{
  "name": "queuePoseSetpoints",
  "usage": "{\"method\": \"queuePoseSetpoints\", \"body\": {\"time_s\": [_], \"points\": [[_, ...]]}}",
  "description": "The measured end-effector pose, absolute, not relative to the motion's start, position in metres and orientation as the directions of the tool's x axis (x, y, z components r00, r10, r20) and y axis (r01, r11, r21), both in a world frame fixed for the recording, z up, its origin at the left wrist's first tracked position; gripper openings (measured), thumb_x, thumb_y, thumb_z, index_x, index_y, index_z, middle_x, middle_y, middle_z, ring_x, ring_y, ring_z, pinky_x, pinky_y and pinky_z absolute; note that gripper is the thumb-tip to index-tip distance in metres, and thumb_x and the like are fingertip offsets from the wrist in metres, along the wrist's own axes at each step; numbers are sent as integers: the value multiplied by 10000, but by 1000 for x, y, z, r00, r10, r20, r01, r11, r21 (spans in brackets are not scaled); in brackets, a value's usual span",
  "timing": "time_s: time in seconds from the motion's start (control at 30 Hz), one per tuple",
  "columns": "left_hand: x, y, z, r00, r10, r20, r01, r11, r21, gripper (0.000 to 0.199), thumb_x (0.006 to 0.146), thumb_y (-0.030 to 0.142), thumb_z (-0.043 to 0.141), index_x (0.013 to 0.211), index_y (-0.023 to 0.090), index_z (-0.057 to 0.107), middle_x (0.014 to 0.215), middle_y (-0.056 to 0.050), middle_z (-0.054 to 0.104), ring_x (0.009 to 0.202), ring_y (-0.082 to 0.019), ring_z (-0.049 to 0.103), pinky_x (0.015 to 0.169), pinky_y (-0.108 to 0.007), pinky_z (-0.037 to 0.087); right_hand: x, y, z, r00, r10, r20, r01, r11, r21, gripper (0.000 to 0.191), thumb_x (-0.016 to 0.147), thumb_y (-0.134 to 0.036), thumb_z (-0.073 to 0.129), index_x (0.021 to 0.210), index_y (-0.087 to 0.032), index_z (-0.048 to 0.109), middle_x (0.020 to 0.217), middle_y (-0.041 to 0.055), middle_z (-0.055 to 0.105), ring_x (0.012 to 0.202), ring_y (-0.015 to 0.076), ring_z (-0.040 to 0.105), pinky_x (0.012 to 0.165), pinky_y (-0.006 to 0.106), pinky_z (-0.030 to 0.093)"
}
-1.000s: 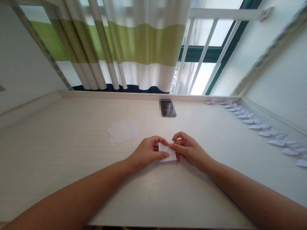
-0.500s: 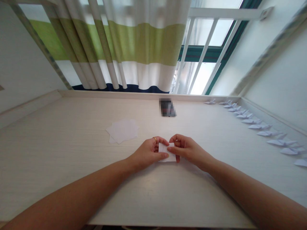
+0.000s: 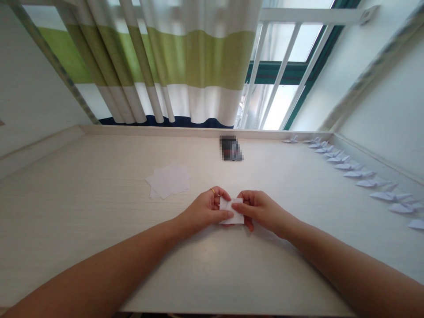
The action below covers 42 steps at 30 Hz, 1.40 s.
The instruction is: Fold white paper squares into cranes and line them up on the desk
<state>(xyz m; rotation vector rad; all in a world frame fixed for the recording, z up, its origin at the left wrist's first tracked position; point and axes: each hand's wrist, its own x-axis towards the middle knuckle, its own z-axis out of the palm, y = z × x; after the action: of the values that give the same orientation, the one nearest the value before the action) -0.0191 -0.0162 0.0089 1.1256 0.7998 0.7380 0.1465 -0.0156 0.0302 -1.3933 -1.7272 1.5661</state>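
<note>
A small folded square of white paper (image 3: 237, 217) is held between both hands above the near middle of the white table (image 3: 99, 194). My left hand (image 3: 209, 209), with a gold ring on one finger, pinches its left side, thumb on top and fingers behind. On the right side, my right hand (image 3: 257, 206) grips the paper with its thumb across the face. Part of the right fingers shows below the paper's right edge; the rest lies behind it. A few loose white paper sheets (image 3: 170, 181) overlap on the table to the left of the hands.
Several folded paper cranes (image 3: 364, 183) line the table's right side up to the far corner. Near the back edge lies a dark, pixelated object (image 3: 231, 148). Behind the table hang a green-and-white curtain (image 3: 205, 57) and a white window railing (image 3: 311, 17).
The right hand's fingers have shifted slightly, with a fingertip lower and further right beneath the paper. Both hands still hold the paper in nearly the same place.
</note>
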Motion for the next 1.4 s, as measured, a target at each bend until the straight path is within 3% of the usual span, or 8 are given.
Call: {"method": "queuePoseSetpoints", "body": {"time_s": [0.2, 0.57, 0.97, 1.13, 1.4], "points": [[-20, -16, 10, 537, 813, -224, -107, 329, 938, 441, 528, 169, 730, 845, 153, 423, 666, 2, 628, 612, -124, 610, 621, -272, 473, 145, -18, 34, -402, 862, -307, 384, -145, -912, 202, 758, -299, 487, 622, -154, 458, 388, -47, 506, 317, 52, 424, 364, 163, 303], [-20, -17, 11, 544, 810, -221, -154, 355, 922, 424, 542, 105, 712, 847, 159, 422, 685, -3, 630, 616, -115, 612, 618, -246, 465, 144, -18, 37, -371, 874, -312, 367, -171, -914, 191, 745, -273, 508, 600, -165, 446, 388, -53, 496, 310, 53, 419, 357, 170, 286], [-27, -15, 17, 658, 727, -195, -278, 475, 835, 520, 548, 8, 679, 962, 161, 404, 846, -58, 623, 796, -157, 618, 832, -344, 429, 154, -9, 33, -382, 885, -266, 297, -155, -942, 211, 724, -316, 533, 612, -158, 448, 437, -58, 483, 334, 47, 424, 362, 170, 287], [-23, -15, 19, 539, 808, -238, -264, 431, 863, 300, 691, 202, 623, 889, 175, 399, 731, -16, 623, 701, -134, 623, 711, -321, 492, 149, -13, 35, -348, 902, -256, 318, -143, -937, 201, 742, -314, 516, 629, -163, 447, 405, -59, 485, 327, 51, 417, 366, 173, 267], [-21, -17, 14, 510, 823, -250, -180, 386, 905, 406, 597, 206, 705, 837, 187, 378, 641, 8, 643, 606, -149, 643, 610, -269, 503, 144, -18, 32, -348, 906, -243, 292, -141, -946, 183, 751, -312, 511, 660, -163, 455, 400, -58, 498, 350, 65, 451, 407, 188, 329]]}}
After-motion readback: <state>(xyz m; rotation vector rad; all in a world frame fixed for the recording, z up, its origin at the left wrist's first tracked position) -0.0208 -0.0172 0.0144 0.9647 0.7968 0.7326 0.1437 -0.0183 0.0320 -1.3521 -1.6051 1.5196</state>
